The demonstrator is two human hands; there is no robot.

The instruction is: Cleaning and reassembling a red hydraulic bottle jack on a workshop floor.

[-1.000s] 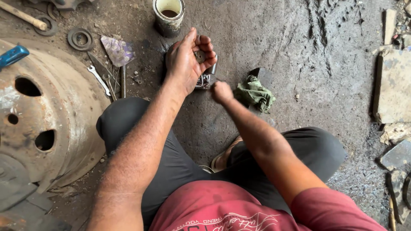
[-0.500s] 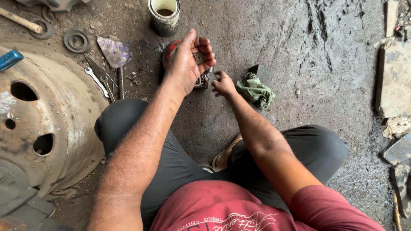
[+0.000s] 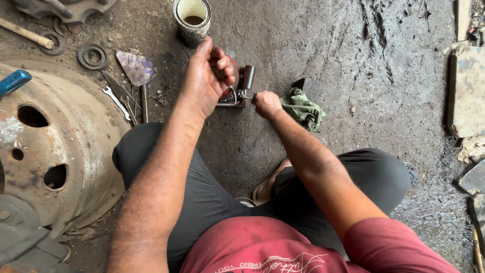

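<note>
Small metal part (image 3: 237,88), red and dark (greasy, partly hidden), sits on the floor (image 3: 353,60), left hand (image 3: 204,81) clamped over it, right hand (image 3: 267,103) fisted alongside.

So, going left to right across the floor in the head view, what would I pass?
Rusty wheel rim → flat metal rings → spanner → left hand on a small metal part → right hand → green rag → stone slab.
</note>
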